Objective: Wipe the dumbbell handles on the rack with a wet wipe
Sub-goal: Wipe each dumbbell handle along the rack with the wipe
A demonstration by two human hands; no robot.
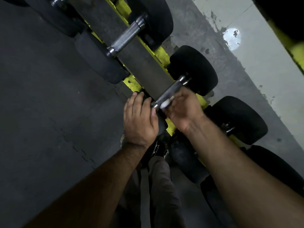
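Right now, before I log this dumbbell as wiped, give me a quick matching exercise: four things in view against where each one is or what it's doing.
Things:
1. left hand
2. right hand
3. wet wipe
4. next dumbbell handle

States:
A. bare and untouched, farther along the yellow rack
B. resting flat on the near black weight head
C. pinched white against the knurled handle
D. closed on the wipe at the handle

Pairs: 1-B, 2-D, 3-C, 4-A
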